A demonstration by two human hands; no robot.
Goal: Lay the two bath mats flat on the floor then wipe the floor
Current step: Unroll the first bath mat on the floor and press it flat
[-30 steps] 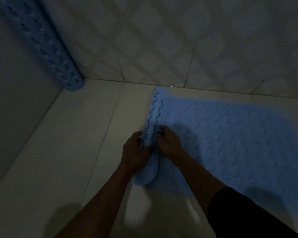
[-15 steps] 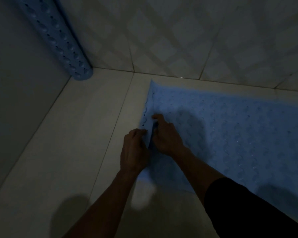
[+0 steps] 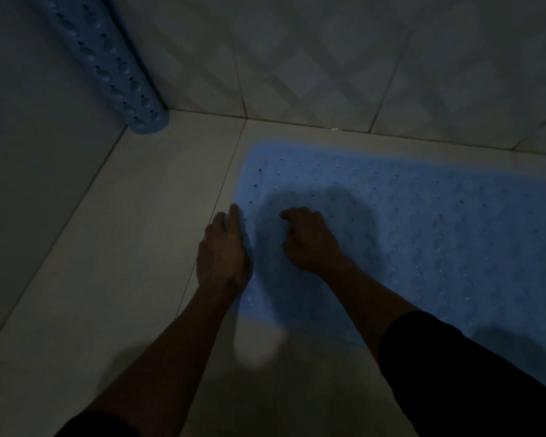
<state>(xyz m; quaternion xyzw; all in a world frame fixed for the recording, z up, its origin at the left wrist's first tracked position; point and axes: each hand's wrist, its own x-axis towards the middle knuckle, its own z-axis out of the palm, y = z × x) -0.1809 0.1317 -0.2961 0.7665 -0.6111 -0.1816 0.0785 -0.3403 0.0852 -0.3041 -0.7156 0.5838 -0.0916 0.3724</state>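
A light blue bath mat (image 3: 423, 228) with small holes and bumps lies spread flat on the pale tiled floor (image 3: 108, 263), reaching from the middle to the right edge. My left hand (image 3: 223, 250) rests flat along the mat's left edge, fingers extended, holding nothing. Further in on the mat, my right hand (image 3: 309, 239) presses down with its fingers curled. A second blue bath mat (image 3: 108, 58), rolled into a tube, leans upright in the far left corner.
Patterned wall tiles (image 3: 328, 58) close off the far side, just beyond the flat mat. A plain wall (image 3: 29, 152) runs along the left. The room is dim, and my shadow falls on the floor near me.
The last rolled-up strip at the mat's left end has been unrolled and pressed flat. Both hands let go of the roll and moved apart onto the mat.
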